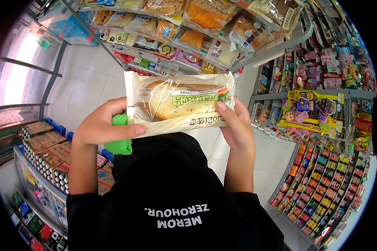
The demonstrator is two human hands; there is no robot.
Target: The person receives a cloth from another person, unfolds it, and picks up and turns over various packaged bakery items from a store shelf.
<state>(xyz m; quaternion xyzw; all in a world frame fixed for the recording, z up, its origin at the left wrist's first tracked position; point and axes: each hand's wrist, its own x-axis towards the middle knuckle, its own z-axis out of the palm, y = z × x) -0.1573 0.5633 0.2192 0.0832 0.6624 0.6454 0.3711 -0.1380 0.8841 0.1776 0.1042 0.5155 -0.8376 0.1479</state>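
A clear and cream plastic package of sliced bread (178, 100) is held up in front of the chest, between both hands. My left hand (109, 123) grips its left end, thumb lying across the lower front corner. A bright green cloth (120, 142) is also in my left hand, hanging below the package's lower left corner. My right hand (238, 121) holds the right end, with the thumb on the front face near a green label. The fingers behind the package are hidden.
Shelves of packaged bread (192, 37) stand ahead. A wire rack of snacks (310, 115) and rows of small colourful packets (322, 188) are on the right. Stacked cartons with bottles (50, 154) stand at the left. Tiled floor (81, 90) shows between them.
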